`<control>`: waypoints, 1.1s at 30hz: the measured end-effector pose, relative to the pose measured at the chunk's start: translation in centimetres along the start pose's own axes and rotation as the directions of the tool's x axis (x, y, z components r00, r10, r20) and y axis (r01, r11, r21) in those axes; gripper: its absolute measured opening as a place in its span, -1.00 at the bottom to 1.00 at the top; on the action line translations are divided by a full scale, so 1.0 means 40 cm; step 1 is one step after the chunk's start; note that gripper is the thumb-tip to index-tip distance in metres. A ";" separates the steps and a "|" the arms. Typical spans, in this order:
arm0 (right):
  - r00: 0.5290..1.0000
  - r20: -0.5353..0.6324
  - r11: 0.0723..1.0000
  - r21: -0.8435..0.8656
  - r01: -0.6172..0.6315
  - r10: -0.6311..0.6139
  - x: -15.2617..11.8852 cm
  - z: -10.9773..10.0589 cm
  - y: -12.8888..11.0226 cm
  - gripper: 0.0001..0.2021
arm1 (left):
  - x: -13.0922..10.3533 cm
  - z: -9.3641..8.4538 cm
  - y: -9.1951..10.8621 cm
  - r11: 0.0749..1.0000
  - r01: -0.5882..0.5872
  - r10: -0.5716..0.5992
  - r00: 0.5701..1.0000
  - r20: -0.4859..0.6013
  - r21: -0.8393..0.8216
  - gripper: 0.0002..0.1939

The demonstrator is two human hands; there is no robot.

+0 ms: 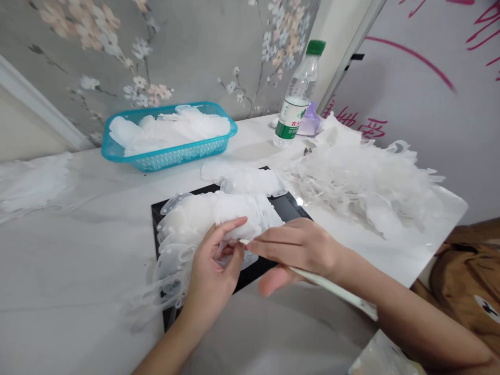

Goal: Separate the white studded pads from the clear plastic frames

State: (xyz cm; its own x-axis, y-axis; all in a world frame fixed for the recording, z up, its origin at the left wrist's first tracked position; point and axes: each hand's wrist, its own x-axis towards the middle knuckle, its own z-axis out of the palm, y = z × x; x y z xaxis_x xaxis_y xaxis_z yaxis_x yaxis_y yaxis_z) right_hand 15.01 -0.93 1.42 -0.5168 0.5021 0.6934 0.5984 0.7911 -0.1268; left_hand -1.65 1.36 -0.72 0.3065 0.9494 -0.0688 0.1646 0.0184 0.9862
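My left hand (219, 260) is curled over the near edge of a pile of thin translucent white pieces (191, 213), its index finger stretched out. Between its thumb and fingers it pinches one such piece, mostly hidden. My right hand (300, 247) grips a long slim off-white tool (332, 286); the tool's narrow tip meets my left thumb, and its wide end sticks out under the right wrist. Whether it is a pair of tweezers or a blade I cannot make out. Beneath the pile is a black flat board (253, 273).
Behind the board stands a blue plastic basket (167, 161) holding white pieces. Loose white strips (359, 172) are heaped at right, beside a green-capped water bottle (295, 99). More white material (35, 179) lies far left. A brown bag (464, 281) is beyond the right table edge.
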 end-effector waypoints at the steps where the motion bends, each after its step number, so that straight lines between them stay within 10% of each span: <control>1: 1.000 0.025 1.000 -0.013 0.013 -0.013 0.000 0.001 0.001 -0.50 | -0.001 0.000 0.000 1.000 0.000 0.000 1.000 -0.001 -0.002 -0.67; 19: 0.941 0.336 0.997 -0.083 0.003 0.025 0.030 -0.071 -0.058 -0.50 | -0.003 0.000 0.014 0.996 0.073 -0.073 0.997 0.009 -0.052 -0.61; 33: 0.978 0.208 1.000 -0.007 0.011 -0.009 0.024 -0.080 -0.041 -0.59 | -0.006 -0.006 0.013 0.997 0.060 -0.058 0.998 0.026 -0.056 -0.67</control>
State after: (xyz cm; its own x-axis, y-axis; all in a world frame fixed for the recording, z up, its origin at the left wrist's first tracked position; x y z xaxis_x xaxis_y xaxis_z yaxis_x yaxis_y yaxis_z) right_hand 15.51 -2.86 4.57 -0.6383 0.5562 0.5322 0.5966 0.7943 -0.1146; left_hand -1.86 1.23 -0.17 0.3211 0.9381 -0.1300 0.1295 0.0925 0.9873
